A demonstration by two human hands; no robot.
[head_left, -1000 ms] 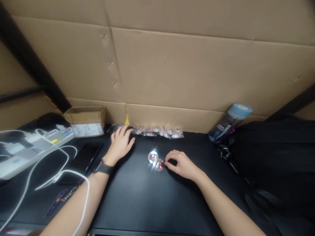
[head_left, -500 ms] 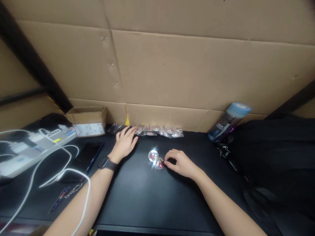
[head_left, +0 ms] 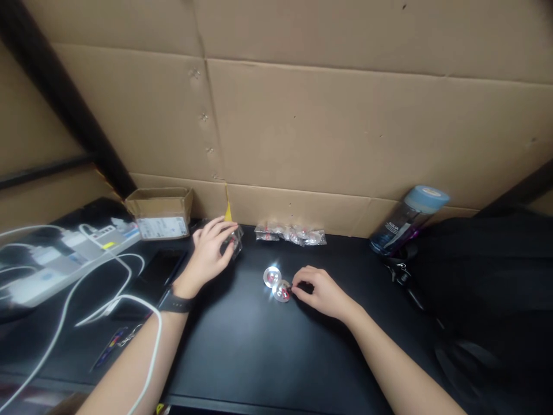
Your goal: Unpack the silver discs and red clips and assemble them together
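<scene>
My left hand [head_left: 209,251] pinches a clear packet [head_left: 233,245] near the worktop's [head_left: 259,346] back edge. My right hand [head_left: 322,291] (fingers curled) pinches a shiny disc's [head_left: 282,294] rim mid-worktop.

glossy metal discs [head_left: 276,285], matt black table [head_left: 259,346]

Your left hand [head_left: 207,253], left of centre, curls its fingers [head_left: 222,230] round a small clear packet [head_left: 232,245] over the black bench [head_left: 259,357]. Your right hand [head_left: 322,291], at centre, pinches the rim of the lower disc [head_left: 282,293]. A second shiny disc [head_left: 271,277] touches it, up and left. More packets [head_left: 294,234] line the cardboard wall [head_left: 345,127]. A water bottle [head_left: 404,222] leans at right. A small box [head_left: 161,212], white cables [head_left: 86,276] and a phone [head_left: 155,271] sit at left.
</scene>
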